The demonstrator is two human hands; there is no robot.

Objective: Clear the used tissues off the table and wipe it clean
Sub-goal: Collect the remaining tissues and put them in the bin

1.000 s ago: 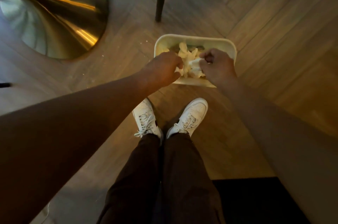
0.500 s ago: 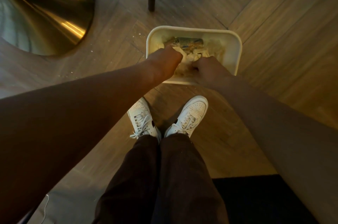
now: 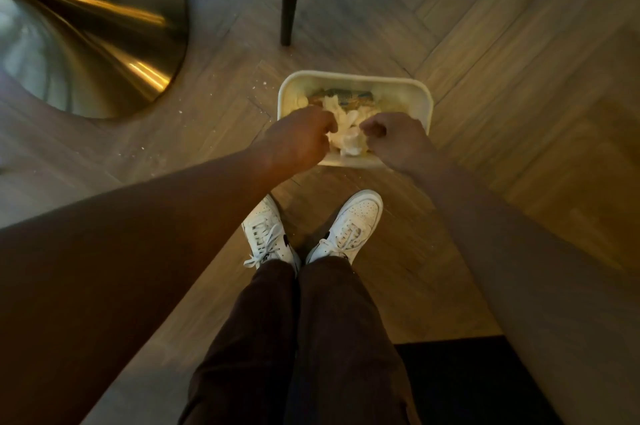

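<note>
Plainly, the main risk is spillage: the used tissues [image 3: 346, 138] are heaped high in the bin [image 3: 424, 102], close to its near rim, and a wad could be dragged over the edge and onto the floor [image 3: 485, 85] if either hand is lifted with paper caught in it. Crumbs [image 3: 258, 85] are already scattered on the floor beside the bin, and more could be shaken loose. Both arms are stretched down and forward over the bin. The left hand [image 3: 298, 138] is curled with its fingertips at the tissues; whether paper is pinched cannot be told. The right hand [image 3: 391, 137] is curled into a loose fist beside the heap, and its grip cannot be told either.
</note>
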